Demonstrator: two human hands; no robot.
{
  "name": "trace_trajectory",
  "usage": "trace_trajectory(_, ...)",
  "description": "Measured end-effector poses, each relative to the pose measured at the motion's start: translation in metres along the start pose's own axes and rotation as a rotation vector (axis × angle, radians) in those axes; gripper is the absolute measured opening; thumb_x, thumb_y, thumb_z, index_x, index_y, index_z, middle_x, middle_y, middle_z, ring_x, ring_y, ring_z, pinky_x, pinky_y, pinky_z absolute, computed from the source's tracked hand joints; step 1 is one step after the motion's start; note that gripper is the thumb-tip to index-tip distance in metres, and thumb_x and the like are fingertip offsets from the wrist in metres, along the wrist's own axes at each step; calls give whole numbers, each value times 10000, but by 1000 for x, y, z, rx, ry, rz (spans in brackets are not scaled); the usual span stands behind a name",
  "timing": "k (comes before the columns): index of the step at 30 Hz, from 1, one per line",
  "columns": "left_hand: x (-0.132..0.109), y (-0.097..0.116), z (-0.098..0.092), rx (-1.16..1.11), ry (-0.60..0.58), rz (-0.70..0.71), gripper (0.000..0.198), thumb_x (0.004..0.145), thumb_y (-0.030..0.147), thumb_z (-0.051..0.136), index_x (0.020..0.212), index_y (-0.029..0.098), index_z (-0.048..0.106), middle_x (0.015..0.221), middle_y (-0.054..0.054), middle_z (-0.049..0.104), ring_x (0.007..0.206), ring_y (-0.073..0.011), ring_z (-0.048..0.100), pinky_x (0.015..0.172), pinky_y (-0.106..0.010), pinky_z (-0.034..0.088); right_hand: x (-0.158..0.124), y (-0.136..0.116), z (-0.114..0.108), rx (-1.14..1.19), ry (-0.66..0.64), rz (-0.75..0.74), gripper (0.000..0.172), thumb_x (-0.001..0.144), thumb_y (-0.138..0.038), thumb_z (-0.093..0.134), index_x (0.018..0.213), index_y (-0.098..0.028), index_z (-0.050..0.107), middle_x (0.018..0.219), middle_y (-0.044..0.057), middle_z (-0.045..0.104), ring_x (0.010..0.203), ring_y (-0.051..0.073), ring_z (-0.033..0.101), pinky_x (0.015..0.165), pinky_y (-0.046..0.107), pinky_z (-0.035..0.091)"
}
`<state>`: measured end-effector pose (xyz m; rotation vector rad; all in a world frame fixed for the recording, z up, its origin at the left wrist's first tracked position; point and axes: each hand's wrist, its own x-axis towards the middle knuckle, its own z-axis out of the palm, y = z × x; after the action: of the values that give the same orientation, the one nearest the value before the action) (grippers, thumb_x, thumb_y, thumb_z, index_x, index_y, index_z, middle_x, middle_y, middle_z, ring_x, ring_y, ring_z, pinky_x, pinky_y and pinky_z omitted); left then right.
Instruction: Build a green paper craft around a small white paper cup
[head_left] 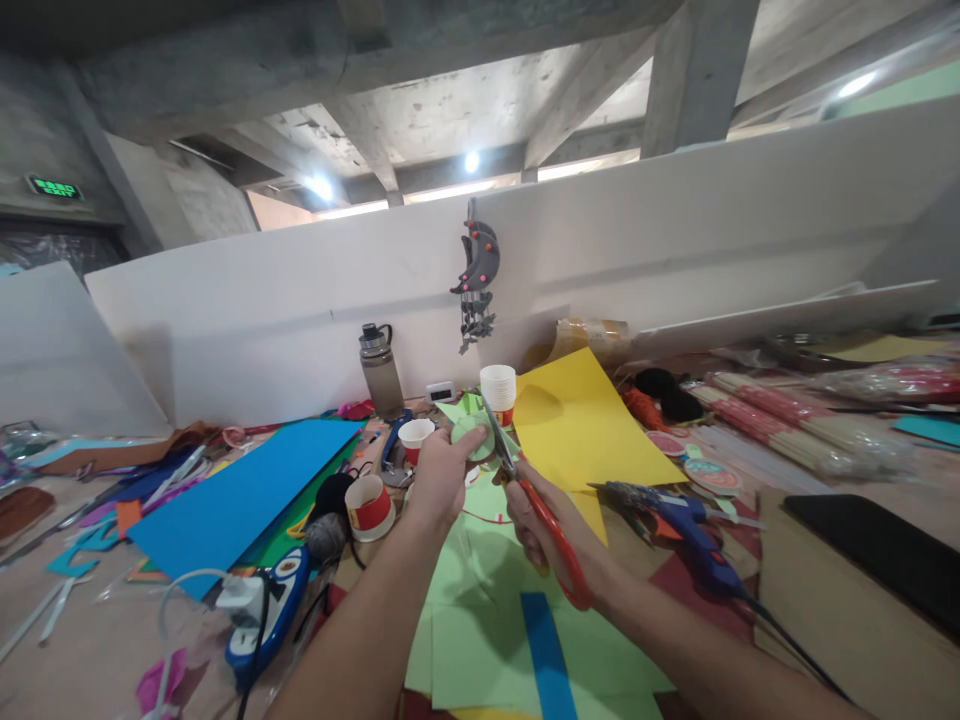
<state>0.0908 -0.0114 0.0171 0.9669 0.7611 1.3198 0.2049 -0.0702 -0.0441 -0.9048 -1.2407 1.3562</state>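
Observation:
My left hand (448,465) pinches a light green paper piece (474,440), held up over the table with its cut edges pointing upward. In my right hand (553,520) is a pair of scissors (553,535) with red handles, its blades reaching up against the right side of the green paper. Whether the blades are parted is hard to make out. Below both hands lie light green sheets (480,650) with a blue paper strip (546,655) across them. A stack of white paper cups (498,388) stands just behind the green piece.
Left are red-and-white paper cups (369,507), a blue sheet (247,500), a blue power strip (270,615) and a grey bottle (381,370). Right are a yellow sheet (592,430), a blue glue gun (694,535) with its cord and a black phone-like slab (885,555). A white partition (300,310) stands behind.

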Motion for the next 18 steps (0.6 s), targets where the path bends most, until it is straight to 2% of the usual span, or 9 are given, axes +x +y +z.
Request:
trace_trajectory(9, 1, 3, -3, 11, -11, 0, 357, 521, 219, 818, 821, 99, 665, 764, -77, 706, 751, -202, 664, 709, -337, 548, 1, 5, -4, -65, 32, -11, 336, 823, -549, 550, 947, -252, 453, 551, -98, 301, 404, 64, 297, 357, 180, 263)
trace_trajectory(18, 3, 5, -7, 59, -8, -9, 326, 523, 214, 812, 793, 105, 665, 818, -96, 708, 779, -216, 662, 710, -359, 554, 1, 5, -6, -129, 44, -36, 352, 795, -554, 572, 966, -253, 504, 539, -87, 319, 403, 74, 295, 371, 198, 256)
